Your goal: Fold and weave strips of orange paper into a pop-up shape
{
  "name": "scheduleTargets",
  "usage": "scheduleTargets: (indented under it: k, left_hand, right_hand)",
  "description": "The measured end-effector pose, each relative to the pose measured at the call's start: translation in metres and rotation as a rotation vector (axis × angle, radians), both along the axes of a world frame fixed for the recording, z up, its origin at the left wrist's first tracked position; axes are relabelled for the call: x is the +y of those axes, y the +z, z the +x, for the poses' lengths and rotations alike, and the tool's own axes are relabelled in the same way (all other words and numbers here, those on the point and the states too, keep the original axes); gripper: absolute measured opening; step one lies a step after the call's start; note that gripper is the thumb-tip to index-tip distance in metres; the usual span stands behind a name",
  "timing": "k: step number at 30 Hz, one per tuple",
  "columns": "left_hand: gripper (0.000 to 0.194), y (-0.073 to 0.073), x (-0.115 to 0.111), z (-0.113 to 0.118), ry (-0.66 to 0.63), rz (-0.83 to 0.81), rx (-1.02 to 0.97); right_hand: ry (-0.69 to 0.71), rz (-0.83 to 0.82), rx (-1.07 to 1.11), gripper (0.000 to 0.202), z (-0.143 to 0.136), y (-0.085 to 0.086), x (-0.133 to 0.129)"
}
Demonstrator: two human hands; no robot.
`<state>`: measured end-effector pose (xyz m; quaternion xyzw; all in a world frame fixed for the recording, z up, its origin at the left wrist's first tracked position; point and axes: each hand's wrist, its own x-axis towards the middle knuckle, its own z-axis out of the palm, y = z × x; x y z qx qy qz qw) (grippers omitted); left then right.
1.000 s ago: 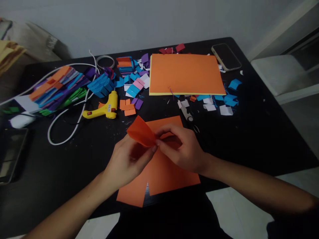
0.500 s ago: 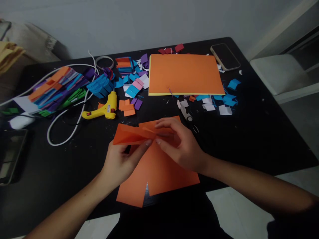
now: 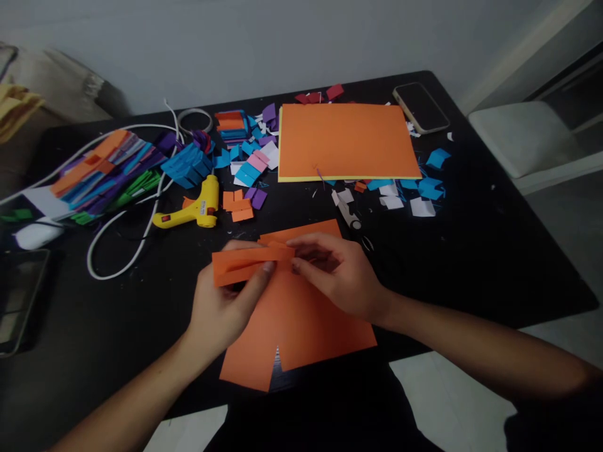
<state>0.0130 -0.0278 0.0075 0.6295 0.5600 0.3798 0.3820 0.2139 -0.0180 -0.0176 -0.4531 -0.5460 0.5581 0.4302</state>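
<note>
A folded strip of orange paper [image 3: 240, 260] is held above the table between my two hands. My left hand [image 3: 230, 295] is closed on its left part, thumb in front and fingers behind. My right hand [image 3: 336, 267] pinches the strip's right end between thumb and fingers; part of that end is hidden. Beneath the hands lie larger orange sheets [image 3: 325, 333], with a narrow wedge of dark table showing between their lower edges. Scissors [image 3: 348, 213] lie just beyond my right hand, their dark handles hard to make out.
On the black table [image 3: 494, 270] lie a yellow glue gun [image 3: 188, 213], a looping white cable [image 3: 101, 235], a stack of orange sheets [image 3: 348, 141], a phone [image 3: 421, 108], a tape roll [image 3: 195, 112], a bundle of coloured strips [image 3: 108, 163] and scattered blue paper pieces [image 3: 431, 187].
The orange paper in my hands has gone from a wider, partly opened fold to a narrow folded strip. My left hand has shifted slightly left; the larger sheets lie as before.
</note>
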Motion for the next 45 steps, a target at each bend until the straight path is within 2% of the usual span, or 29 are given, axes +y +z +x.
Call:
scheduleTargets:
  k: [3,5,6,11,14,16,19,23,27,31,35,40,45]
  left_hand:
    - [0.031,0.004,0.004,-0.002,0.109,0.063,0.004]
    - [0.044,0.004,0.006,-0.005,0.080,0.075,-0.027]
    - [0.044,0.004,0.007,-0.007,0.054,0.078,-0.033]
    - [0.017,0.003,0.012,-0.017,-0.103,0.173,0.155]
    - [0.017,0.005,0.012,-0.017,-0.220,0.264,0.251]
    - [0.017,0.005,0.010,-0.014,-0.254,0.289,0.279]
    - [0.016,0.003,0.004,-0.008,-0.234,0.302,0.300]
    - [0.014,0.000,-0.003,-0.004,-0.181,0.310,0.331]
    - [0.010,0.000,-0.005,-0.002,-0.140,0.335,0.356]
    - [0.010,0.003,-0.005,-0.004,-0.149,0.334,0.273]
    - [0.018,0.004,-0.006,-0.011,-0.215,0.193,0.080]
    - [0.020,0.003,-0.003,-0.013,-0.217,-0.016,-0.210]
    - [0.009,0.008,0.002,-0.006,-0.173,-0.069,-0.302]
  right_hand:
    - [-0.011,0.015,-0.015,0.025,0.001,-0.002,0.001]
    - [-0.019,0.023,-0.006,0.026,0.001,-0.003,0.002]
    - [-0.023,0.029,-0.001,0.026,0.001,-0.003,0.002]
    - [-0.004,0.096,-0.014,0.028,0.003,-0.003,0.005]
    - [0.001,0.175,-0.050,0.030,0.002,-0.003,0.006]
    - [0.004,0.224,-0.064,0.033,0.002,-0.003,0.006]
    - [0.000,0.266,-0.083,0.036,0.001,-0.004,0.006]
    - [-0.021,0.293,-0.151,0.028,0.001,-0.003,0.006]
    - [-0.023,0.409,-0.237,0.028,0.002,-0.003,0.006]
    - [-0.025,0.548,-0.303,0.027,0.004,-0.003,0.006]
    - [-0.035,0.652,-0.336,0.027,0.005,-0.002,0.006]
    - [-0.026,0.646,-0.315,0.020,0.006,0.001,0.005]
    - [0.033,0.613,-0.223,0.014,0.007,0.005,0.004]
